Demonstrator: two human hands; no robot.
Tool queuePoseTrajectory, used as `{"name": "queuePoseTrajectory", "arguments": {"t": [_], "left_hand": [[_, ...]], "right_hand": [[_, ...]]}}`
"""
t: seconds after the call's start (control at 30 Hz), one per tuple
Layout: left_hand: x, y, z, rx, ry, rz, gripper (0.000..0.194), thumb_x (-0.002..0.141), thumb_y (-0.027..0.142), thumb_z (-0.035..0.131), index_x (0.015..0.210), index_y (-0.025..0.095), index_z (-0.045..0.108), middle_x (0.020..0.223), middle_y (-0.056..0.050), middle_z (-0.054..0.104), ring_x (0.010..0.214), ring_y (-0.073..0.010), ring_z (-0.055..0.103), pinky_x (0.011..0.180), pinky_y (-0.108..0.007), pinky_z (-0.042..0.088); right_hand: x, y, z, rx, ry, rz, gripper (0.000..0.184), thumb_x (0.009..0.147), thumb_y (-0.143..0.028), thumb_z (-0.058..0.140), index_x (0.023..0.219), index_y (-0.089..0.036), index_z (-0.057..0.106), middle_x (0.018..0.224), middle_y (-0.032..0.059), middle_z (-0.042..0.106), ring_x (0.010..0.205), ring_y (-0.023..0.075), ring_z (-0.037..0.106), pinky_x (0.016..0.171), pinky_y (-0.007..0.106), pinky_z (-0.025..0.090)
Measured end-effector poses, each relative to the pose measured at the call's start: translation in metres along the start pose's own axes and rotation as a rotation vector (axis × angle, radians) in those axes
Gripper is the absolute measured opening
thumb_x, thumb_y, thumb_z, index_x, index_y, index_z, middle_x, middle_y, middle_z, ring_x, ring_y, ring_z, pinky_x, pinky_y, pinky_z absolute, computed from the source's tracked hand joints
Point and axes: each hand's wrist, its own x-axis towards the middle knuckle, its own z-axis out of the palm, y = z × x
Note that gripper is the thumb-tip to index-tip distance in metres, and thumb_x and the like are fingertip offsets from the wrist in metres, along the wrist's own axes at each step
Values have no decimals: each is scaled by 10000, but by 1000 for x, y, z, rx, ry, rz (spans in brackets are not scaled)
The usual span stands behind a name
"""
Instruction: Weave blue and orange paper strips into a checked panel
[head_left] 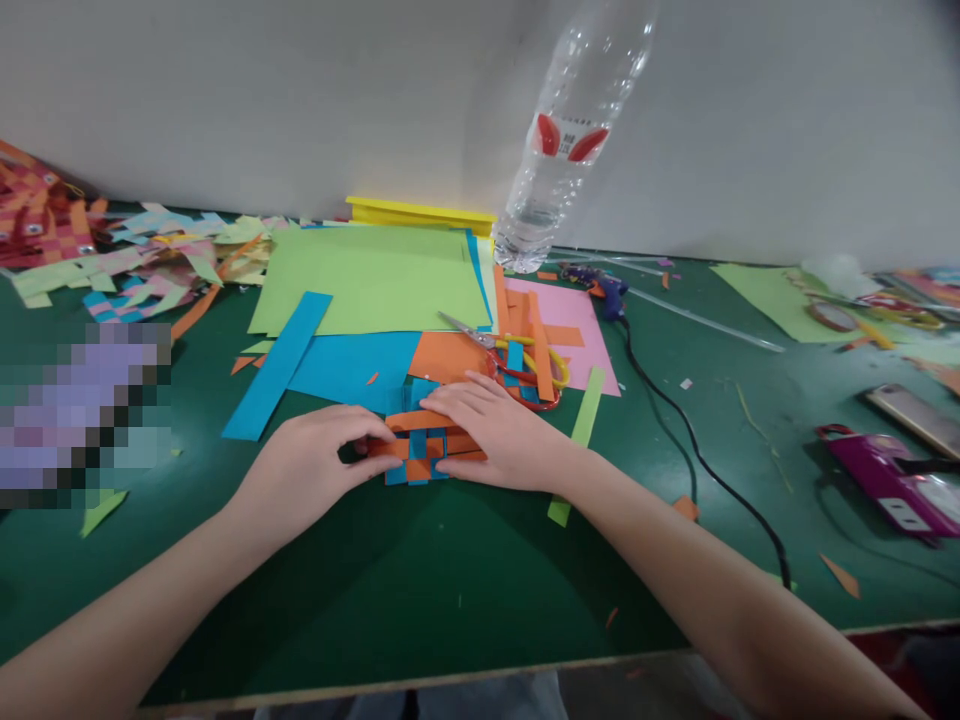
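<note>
Between my hands, on the green table, lies a small piece of woven blue and orange paper strips [418,468]. My left hand [315,460] pinches its left side, thumb in front and fingers behind. From the right, my right hand [502,440] grips the weave, thumb at the near edge and fingers over the far edge. An orange strip [420,421] runs across the far side of the weave, under the right fingers. Just beyond the right hand are scissors [525,360] with red and yellow handles. Strip ends under the right palm are hidden.
Green paper sheets [367,280] and a blue strip [277,365] lie behind. A tilted water bottle [559,150] leans by the wall. A glue gun [607,290] trails a black cord [697,460]. At right are a purple power strip [892,480] and phone [915,418]; paper weaves [45,215] sit left.
</note>
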Motion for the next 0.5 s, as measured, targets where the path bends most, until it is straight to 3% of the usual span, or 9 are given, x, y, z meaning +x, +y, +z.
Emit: {"name": "queuePoseTrajectory", "arguments": {"t": [0.23, 0.37, 0.5], "left_hand": [[1, 3, 7, 75, -10, 53, 120, 860, 319, 595, 829, 218, 651, 885, -11, 682, 776, -174, 613, 712, -289, 453], [1, 6, 10, 68, -12, 97, 174, 886, 358, 559, 842, 213, 645, 966, -30, 652, 846, -180, 615, 747, -289, 462], [-1, 7, 10, 64, 66, 168, 246, 898, 427, 527, 953, 209, 626, 1052, -56, 608, 924, -188, 604, 810, -302, 468]], "right_hand": [[-1, 0, 1, 3, 14, 1, 572, 841, -450, 582, 1321, -181, 428, 1318, 99, 533, 1266, 226, 441, 1152, 470, 166], [0, 0, 1, 4, 0, -3, 567, 843, -437, 576, 1329, -195, 414, 1307, 95, 540, 1255, 227, 452, 1151, 495, 146], [1, 0, 0, 15, -7, 0, 555, 839, -408, 584, 1323, -199, 412, 1297, 89, 547, 1247, 223, 460, 1152, 500, 126]]}}
